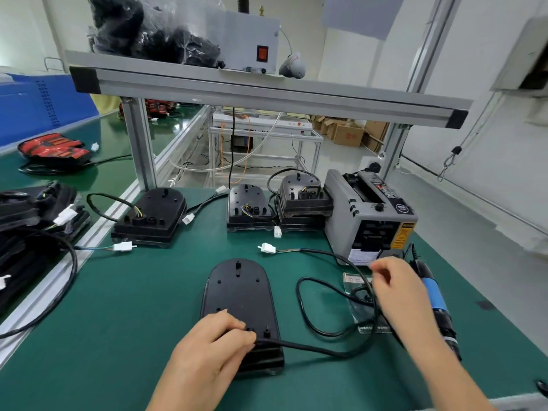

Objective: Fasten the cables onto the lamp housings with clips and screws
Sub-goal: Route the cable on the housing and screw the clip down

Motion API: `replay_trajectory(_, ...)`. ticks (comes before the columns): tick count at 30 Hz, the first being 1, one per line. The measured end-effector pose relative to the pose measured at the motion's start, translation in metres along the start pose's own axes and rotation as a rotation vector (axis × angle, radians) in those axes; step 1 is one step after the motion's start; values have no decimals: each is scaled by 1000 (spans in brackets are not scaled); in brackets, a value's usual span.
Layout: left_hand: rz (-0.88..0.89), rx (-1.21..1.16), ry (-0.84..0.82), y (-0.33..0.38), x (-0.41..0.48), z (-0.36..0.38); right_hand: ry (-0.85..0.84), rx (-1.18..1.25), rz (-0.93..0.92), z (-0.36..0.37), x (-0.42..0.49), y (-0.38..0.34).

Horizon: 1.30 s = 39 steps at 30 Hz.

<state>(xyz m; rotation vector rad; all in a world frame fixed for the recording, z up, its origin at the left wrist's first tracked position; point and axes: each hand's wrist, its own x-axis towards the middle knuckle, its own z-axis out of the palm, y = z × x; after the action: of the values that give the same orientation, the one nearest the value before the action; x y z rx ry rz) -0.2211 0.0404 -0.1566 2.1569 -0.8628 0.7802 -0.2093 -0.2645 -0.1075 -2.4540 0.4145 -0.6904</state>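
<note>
My left hand (213, 342) pinches the black cable (311, 348) onto the black oval lamp housing (240, 292) on the green worktop (133, 307); I should press it firmly. My right hand (397, 289) is over the clear plastic bag (357, 310); its grip I cannot tell.

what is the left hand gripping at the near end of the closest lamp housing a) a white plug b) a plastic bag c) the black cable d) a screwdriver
c, the left hand curls round the cable where it leaves the housing; the screwdriver lies on the table.
</note>
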Motion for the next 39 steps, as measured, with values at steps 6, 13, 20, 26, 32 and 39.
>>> replay_trajectory(6,-6,12,-23,1,0,-1,-388,-775,-77,-1,37,38)
replay_trajectory(13,-22,26,-44,6,1,-3,-377,-648,-49,3,38,51)
replay_trajectory(20,-34,9,-53,6,0,-3,-235,-144,-142,-19,21,4)
replay_trajectory(26,-79,17,-101,7,-3,-4,-833,283,-236,8,-29,-93)
replay_trajectory(32,-282,-81,-238,12,-3,-7,-1000,239,-258,34,-27,-109)
replay_trajectory(39,-348,-46,-170,11,-11,2,-1070,156,-261,40,-21,-115)
